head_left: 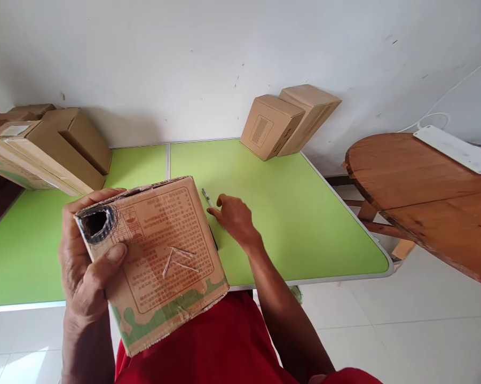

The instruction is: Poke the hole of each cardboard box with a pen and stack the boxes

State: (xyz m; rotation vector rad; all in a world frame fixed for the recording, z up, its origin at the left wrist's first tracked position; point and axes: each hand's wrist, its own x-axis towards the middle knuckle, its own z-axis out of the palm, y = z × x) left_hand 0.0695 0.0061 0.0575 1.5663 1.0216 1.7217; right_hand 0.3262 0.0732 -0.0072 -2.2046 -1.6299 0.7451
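My left hand [90,266] grips a printed cardboard box [160,256] by its left side, thumb on the front face and fingers behind. The box is tilted above the table and has a ragged hole [95,224] with a black-marked rim at its upper left corner. Scratched or torn pale lines cross the printed text, and a green band runs along the lower edge. Right of the box, my right hand [236,218] is low over the table, thumb and index finger closed around the end of a slim pen [206,196]. A dark object [213,238] is mostly hidden behind the box.
The green folding table [288,224] stands against a white wall. Several cardboard boxes [60,144] stand at its left, and two more cardboard boxes [272,125] lean at the back right. A brown wooden table [420,197] on the right carries a white power strip [456,148].
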